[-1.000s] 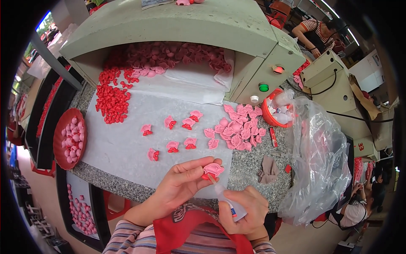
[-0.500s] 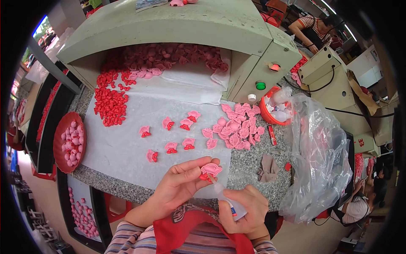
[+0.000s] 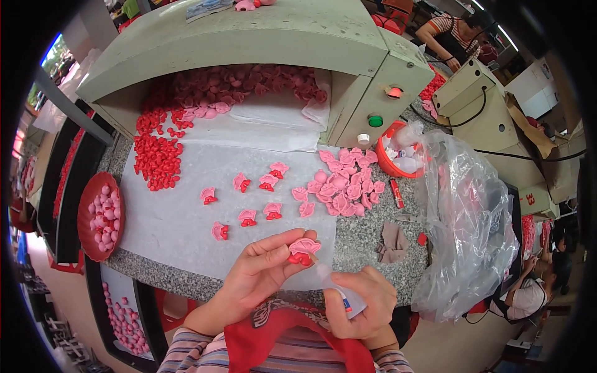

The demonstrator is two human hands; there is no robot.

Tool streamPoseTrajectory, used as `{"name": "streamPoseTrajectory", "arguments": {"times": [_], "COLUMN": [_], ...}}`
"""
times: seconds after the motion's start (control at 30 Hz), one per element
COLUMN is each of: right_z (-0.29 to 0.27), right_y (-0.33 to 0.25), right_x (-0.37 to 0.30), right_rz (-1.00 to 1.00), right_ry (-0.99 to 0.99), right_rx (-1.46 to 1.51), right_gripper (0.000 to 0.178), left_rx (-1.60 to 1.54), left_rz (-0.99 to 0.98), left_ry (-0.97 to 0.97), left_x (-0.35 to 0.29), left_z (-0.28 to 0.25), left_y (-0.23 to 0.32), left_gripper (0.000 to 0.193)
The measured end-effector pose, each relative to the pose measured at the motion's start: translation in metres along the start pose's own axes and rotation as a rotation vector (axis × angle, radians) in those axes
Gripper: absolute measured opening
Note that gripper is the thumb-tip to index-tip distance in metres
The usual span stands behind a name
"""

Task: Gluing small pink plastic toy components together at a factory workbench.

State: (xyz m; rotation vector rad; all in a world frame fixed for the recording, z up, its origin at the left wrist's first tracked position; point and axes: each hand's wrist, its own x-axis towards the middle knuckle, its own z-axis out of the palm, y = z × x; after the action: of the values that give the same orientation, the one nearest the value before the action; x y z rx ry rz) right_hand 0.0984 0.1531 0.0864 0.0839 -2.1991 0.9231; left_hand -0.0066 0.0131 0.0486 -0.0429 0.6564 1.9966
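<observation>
Gluing: pink piece [image 3: 303, 250] pinched in your left hand [image 3: 261, 273].
Piece unmoved since a second ago; your right hand [image 3: 360, 304] stays wrapped around the glue bottle [image 3: 339, 292], nozzle just beside it.

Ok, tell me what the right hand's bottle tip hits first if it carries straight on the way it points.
The right hand aims the small glue bottle up and to the left. First in that line is the pink and red piece pinched in the left hand. Tip and piece look nearly touching, though depth is unclear.
</observation>
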Motion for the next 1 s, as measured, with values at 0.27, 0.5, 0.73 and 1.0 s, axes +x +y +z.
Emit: {"name": "streamPoseTrajectory", "arguments": {"times": [0.27,0.5,0.73,1.0], "right_z": [-0.0027,-0.0033,-0.0041,-0.0056], "right_y": [0.0011,0.0035,0.0037,0.0034], "right_x": [0.0004,-0.0001,-0.0011,-0.0013], "right_rz": [0.02,0.018,0.032,0.054], "right_ry": [0.019,0.031,0.035,0.052], "right_rx": [-0.01,-0.021,-0.023,-0.018], "right_gripper": [0.031,0.031,0.03,0.028], "left_rx": [-0.022,-0.029,-0.046,-0.055], "left_rz": [0.01,0.015,0.041,0.045], "left_ry": [-0.046,-0.03,0.003,0.007], "left_x": [0.0017,0.0017,0.0025,0.0018], "left_z": [-0.0009,-0.0013,-0.0049,-0.007], "left_y": [0.0001,0.0012,0.0013,0.0008], "left_gripper": [0.034,0.034,0.036,0.036]}}
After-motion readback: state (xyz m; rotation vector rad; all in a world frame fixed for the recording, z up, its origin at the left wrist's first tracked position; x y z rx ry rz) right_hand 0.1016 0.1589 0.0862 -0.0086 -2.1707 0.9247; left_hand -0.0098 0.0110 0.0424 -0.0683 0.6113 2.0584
